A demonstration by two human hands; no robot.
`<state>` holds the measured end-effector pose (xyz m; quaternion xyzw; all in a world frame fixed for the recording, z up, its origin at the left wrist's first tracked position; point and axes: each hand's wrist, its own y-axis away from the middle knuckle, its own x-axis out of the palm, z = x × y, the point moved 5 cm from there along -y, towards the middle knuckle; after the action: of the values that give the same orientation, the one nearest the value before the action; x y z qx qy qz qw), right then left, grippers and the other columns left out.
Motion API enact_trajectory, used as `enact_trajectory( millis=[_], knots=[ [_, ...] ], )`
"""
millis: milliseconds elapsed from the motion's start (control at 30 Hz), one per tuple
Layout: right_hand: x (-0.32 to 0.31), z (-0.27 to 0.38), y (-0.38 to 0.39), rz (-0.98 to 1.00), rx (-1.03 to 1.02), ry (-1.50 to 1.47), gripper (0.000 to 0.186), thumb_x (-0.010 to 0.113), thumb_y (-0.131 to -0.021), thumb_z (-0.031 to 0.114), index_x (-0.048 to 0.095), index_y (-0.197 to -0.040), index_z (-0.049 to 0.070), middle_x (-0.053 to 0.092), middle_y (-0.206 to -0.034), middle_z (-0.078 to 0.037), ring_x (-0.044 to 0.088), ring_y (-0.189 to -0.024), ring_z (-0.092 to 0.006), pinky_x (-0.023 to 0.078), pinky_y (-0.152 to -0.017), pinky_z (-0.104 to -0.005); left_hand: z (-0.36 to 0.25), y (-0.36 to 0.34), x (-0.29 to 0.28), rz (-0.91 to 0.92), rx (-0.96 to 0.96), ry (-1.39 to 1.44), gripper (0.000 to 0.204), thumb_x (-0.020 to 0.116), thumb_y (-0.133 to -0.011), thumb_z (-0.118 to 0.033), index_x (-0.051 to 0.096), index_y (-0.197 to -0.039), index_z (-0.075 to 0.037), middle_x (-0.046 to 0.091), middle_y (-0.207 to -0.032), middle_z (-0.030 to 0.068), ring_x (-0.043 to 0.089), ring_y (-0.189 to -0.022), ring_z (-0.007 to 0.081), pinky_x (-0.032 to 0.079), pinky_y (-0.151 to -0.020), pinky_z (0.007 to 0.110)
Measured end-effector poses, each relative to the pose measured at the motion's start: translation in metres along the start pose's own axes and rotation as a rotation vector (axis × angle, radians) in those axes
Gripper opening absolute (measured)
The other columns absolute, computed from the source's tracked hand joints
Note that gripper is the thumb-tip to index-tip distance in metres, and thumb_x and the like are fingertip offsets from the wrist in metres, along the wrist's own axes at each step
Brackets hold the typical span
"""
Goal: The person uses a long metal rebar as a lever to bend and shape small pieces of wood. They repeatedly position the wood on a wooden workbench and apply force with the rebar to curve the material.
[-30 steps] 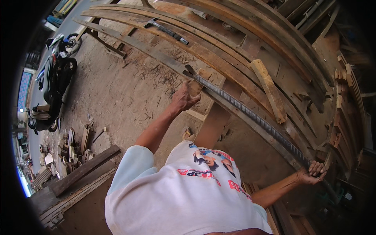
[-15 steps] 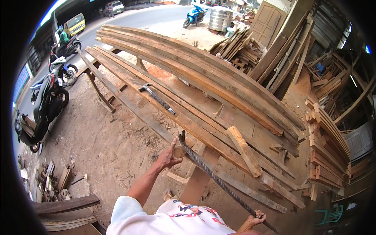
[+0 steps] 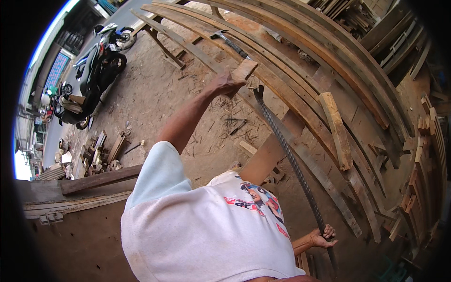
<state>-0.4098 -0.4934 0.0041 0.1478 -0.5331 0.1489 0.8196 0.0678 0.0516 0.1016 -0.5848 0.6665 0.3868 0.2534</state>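
Note:
Out in front, my left hand (image 3: 226,83) grips a small wooden block (image 3: 245,69), held over the long beams. Low on the right, my right hand (image 3: 322,237) is wrapped round the lower part of a pry bar (image 3: 292,157) of dark ribbed steel. The bar slants up and leftward, its forked, bent tip (image 3: 258,92) just below the block. A claw hammer (image 3: 231,44) lies on the beams beyond my left hand. Nearer the right, a short piece of timber (image 3: 336,131) rests across the beams (image 3: 300,120).
Thicker beams (image 3: 329,56) run along the far side. More timber (image 3: 416,183) is stacked at the right. Motorcycles (image 3: 101,70) stand at the left. Wood offcuts (image 3: 105,150) lie on the ground, near a dark plank (image 3: 103,178) at lower left.
My left hand has moved away from the bar's tip with the block, outward toward the hammer. The head view has turned and shifted. My right hand keeps its hold on the bar.

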Motion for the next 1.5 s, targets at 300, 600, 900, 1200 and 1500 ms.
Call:
enact_trajectory(
  millis=[300,600,900,1200,1500],
  knots=[
    [0.231,0.01,0.021,0.299,-0.232,0.429,0.039,0.046,-0.108,0.036,0.041,-0.078,0.011,0.022,-0.057,0.005,0.023,-0.05,-0.007,0.025,-0.051,-0.0229,0.006,0.089,0.129,0.465,-0.091,1.413,0.058,0.06,-0.097,-0.056,0.062,-0.123,-0.004,0.071,-0.114,0.0131,0.069,-0.102,0.0216,0.056,-0.091,0.037],
    [0.403,-0.015,0.133,0.564,-0.46,0.52,0.036,0.043,-0.109,0.032,0.037,-0.08,0.011,0.024,-0.053,0.003,0.023,-0.037,-0.0053,0.025,-0.037,-0.0187,-0.049,0.138,0.108,0.87,0.216,1.483,0.081,0.062,-0.094,-0.055,0.038,-0.152,-0.004,0.049,-0.148,0.0175,0.052,-0.132,0.0312,0.04,-0.112,0.05],
    [0.528,-0.075,0.212,0.835,-0.573,0.572,0.034,0.041,-0.111,0.034,0.044,-0.097,0.004,0.024,-0.053,0.005,0.021,-0.035,-0.0035,0.03,-0.033,-0.017,0.036,0.126,0.077,0.892,0.176,1.23,0.079,0.062,-0.094,-0.057,0.042,-0.147,-0.001,0.06,-0.123,0.0115,0.058,-0.112,0.0176,0.048,-0.096,0.034],
    [0.616,-0.174,0.237,1.066,-0.577,0.542,0.037,0.044,-0.109,0.028,0.056,-0.114,-0.007,0.038,-0.07,0.0,0.035,-0.052,-0.0031,0.036,-0.048,-0.0129,0.097,0.115,0.059,0.479,0.071,1.396,0.075,0.068,-0.089,-0.056,0.048,-0.133,0.001,0.059,-0.11,0.008,0.057,-0.099,0.0157,0.046,-0.094,0.032],
    [0.544,-0.12,0.235,1.006,-1.168,0.73,0.037,0.043,-0.108,0.037,0.053,-0.1,0.002,0.037,-0.061,0.002,0.041,-0.043,-0.0036,0.04,-0.037,-0.0169,0.168,0.087,0.037,0.191,-0.008,1.418,0.059,0.071,-0.091,-0.047,0.051,-0.125,-0.003,0.061,-0.103,0.0054,0.056,-0.092,0.0124,0.047,-0.082,0.029]
  ],
)
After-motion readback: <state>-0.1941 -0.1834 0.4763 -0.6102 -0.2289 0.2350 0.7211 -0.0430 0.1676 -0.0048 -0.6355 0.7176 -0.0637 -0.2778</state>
